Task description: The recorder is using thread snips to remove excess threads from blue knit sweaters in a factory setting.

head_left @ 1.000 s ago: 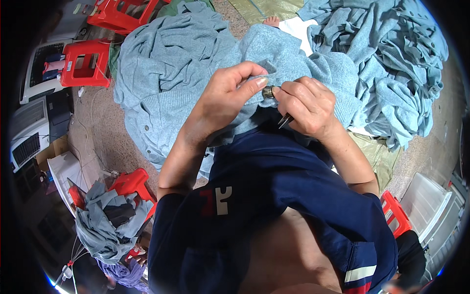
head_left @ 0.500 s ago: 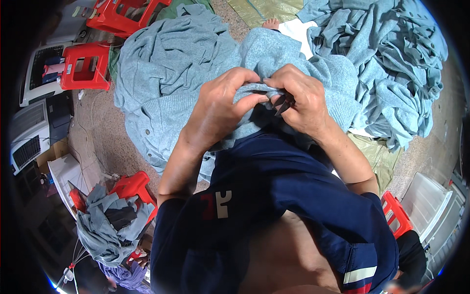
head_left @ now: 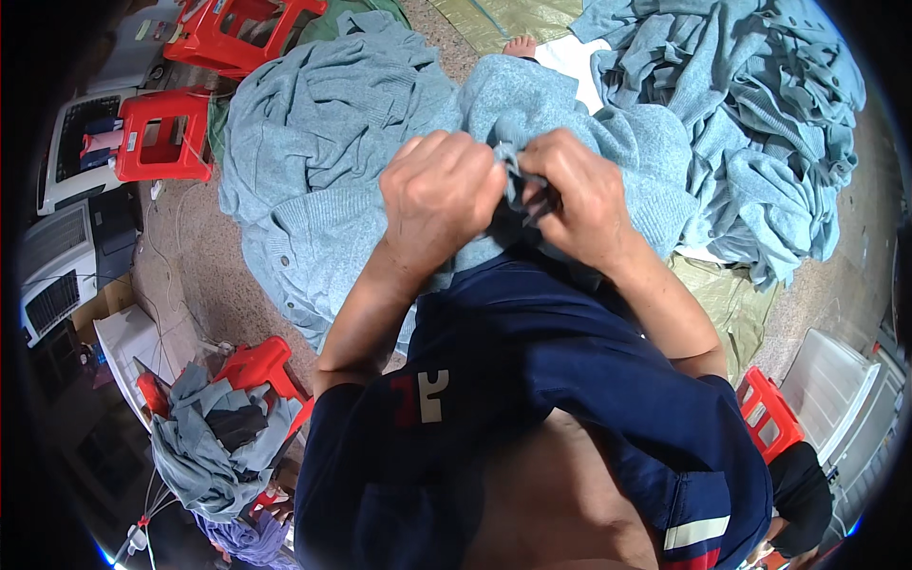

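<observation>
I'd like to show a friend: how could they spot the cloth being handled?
Above the navy shirt, lower middle, the left hand and right hand nearly meet. The blue-grey cloth is the bunched bit gripped between them, unlike the loose folds of knitwear around.

Downward head view (wide fisheye)

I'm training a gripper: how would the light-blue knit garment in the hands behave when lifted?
The light-blue knit garment would probably sag floppily, as it drapes in soft folds. Its matte, textured surface suggests little slipperiness.
</observation>
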The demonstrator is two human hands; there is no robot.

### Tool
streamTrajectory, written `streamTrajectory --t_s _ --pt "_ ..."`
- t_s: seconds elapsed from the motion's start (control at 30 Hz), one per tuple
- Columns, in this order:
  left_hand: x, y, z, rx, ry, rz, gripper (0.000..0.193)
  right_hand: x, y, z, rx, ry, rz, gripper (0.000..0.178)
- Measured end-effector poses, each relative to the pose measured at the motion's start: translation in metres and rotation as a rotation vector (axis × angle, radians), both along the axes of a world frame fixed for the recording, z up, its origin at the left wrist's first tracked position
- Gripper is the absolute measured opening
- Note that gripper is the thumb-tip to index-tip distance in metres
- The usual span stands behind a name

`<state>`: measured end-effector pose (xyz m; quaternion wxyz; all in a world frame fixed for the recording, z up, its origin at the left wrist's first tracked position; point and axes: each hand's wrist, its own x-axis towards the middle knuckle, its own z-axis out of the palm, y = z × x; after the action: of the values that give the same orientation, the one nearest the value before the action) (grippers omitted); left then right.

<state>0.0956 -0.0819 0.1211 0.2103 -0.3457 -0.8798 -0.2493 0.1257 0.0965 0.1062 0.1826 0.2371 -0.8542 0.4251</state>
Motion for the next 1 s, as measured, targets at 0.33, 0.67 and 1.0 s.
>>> streamTrajectory --t_s 0.33,0.67,1.0 --pt "-0.022 -0.092 0.004 0.031 -0.928 0.052 0.019 0.006 0.067 -0.019 0.326 -0.328 -0.098 0.027" --pt "-0.021 -0.122 0.006 0.388 -1.311 -0.132 0.032 0.008 0.107 0.003 -0.670 -0.608 0.111 0.023" --pt "-0.027 -0.060 0.038 1.094 -1.568 -0.361 0.018 -0.003 0.069 0.049 0.180 0.003 -0.006 0.030"
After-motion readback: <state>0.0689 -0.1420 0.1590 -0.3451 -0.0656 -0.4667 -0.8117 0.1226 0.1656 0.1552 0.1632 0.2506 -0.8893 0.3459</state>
